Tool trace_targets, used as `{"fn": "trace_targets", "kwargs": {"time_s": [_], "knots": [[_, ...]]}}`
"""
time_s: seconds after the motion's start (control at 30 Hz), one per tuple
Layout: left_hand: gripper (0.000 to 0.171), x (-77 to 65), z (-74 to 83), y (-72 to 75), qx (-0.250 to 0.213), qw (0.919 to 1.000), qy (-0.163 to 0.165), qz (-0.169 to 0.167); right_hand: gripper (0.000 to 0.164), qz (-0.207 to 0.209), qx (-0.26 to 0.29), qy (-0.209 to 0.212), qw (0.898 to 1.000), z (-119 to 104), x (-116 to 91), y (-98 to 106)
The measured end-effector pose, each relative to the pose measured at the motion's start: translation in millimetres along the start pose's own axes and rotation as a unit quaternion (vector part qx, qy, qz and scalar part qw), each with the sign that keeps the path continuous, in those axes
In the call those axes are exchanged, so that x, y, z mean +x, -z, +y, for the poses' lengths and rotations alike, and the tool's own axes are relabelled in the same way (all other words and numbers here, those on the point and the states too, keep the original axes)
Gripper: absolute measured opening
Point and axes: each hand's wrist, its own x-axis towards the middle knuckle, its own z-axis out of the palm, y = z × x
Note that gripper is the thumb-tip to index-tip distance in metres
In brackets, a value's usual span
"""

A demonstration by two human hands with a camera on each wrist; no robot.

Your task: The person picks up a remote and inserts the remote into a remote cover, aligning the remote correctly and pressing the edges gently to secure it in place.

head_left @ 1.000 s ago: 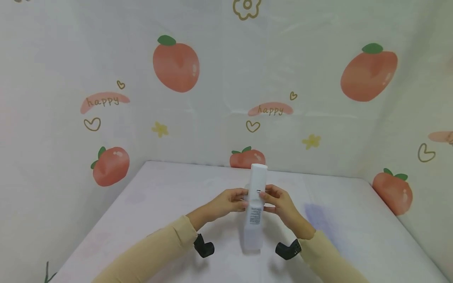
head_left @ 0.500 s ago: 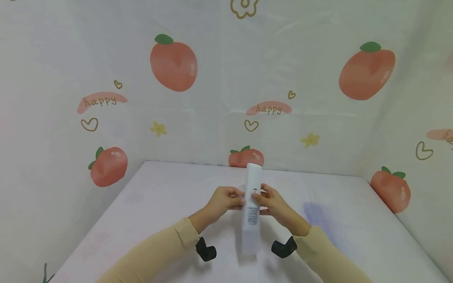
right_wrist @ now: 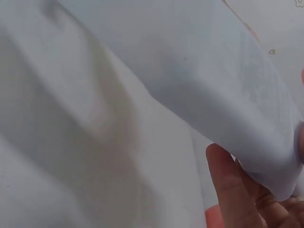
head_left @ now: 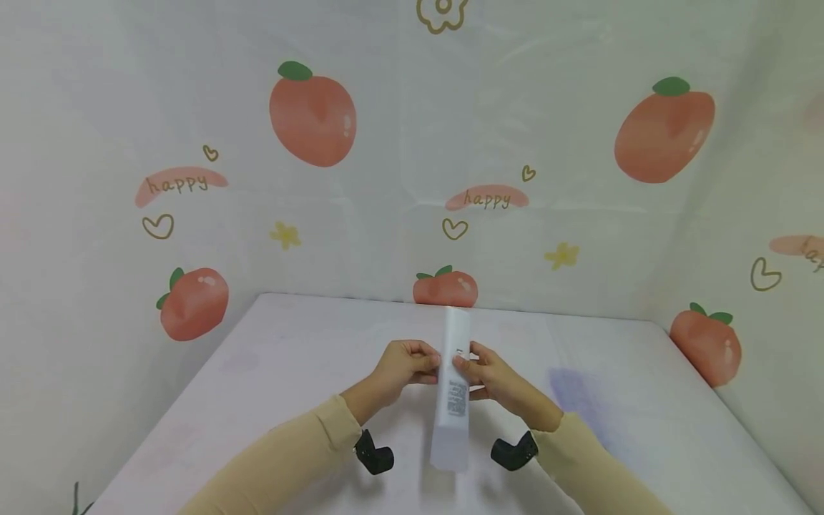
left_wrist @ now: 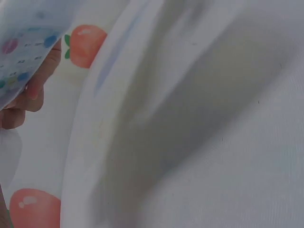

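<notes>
A tall, narrow white box (head_left: pixel 454 386) with a block of small grey print is held up over the table between both hands in the head view. On its left side, the left hand (head_left: pixel 405 366) holds the edge with bent fingers. The left wrist view shows those fingers (left_wrist: pixel 35 90) against a box face (left_wrist: pixel 28 52) printed with coloured dots. From the right, the right hand (head_left: pixel 496 379) grips the box, thumb on the near face and other fingers behind. Curled fingers (right_wrist: pixel 232 185) touch the box's side (right_wrist: pixel 223 109) in the right wrist view. The far face is hidden.
A white-covered table (head_left: pixel 322 322) lies below, meeting a white backdrop (head_left: pixel 386 143) printed with peaches at the rear. Black wrist cameras stick out under the left sleeve (head_left: pixel 373 454) and the right sleeve (head_left: pixel 513 452).
The box has shifted slightly left and its top has dropped a little, both hands moving with it. A translucent patch behind the box near the left fingers no longer shows.
</notes>
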Motion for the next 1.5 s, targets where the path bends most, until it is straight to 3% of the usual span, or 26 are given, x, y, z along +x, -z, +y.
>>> {"fn": "trace_targets", "kwargs": {"time_s": [0.17,0.37,0.77,0.87,1.07,1.17,1.27,1.37,1.5], "knots": [[0.015,2.1,2.6,0.4,0.009,0.9993,0.034,0.015,0.052,0.005,-0.008,-0.016,1.0,1,0,-2],[0.015,4.5,4.9,-1.0,-0.015,0.9982,0.048,0.031,0.051,0.018,-0.023,-0.013,1.0,-2,-2,-3],[0.032,-4.2,19.2,-7.6,0.069,0.9972,0.022,-0.021,0.048,0.07,-0.063,0.021,0.995,-10,-6,-1],[0.031,-5.4,20.3,-8.2,0.078,0.9965,0.023,-0.02,0.048,0.056,-0.069,0.028,0.996,-10,-5,1],[0.035,-5.7,17.9,-2.7,0.06,0.998,0.013,-0.014,0.055,-0.009,-0.002,0.076,0.997,1,-7,18],[0.036,-2.9,17.4,-0.6,0.032,0.9993,0.012,-0.016,0.056,-0.01,0.02,0.115,0.993,4,-7,22],[0.035,-0.2,16.6,0.2,0.015,0.9995,0.019,-0.022,0.041,-0.001,0.013,0.138,0.99,6,-4,22],[0.034,0.9,15.8,-0.4,0.028,0.9987,0.027,-0.033,0.025,0.005,-0.008,0.135,0.991,6,-2,20],[0.034,1.1,15.7,-2.4,0.07,0.996,0.03,-0.047,0.028,0.016,-0.033,0.125,0.991,4,1,19]]}}
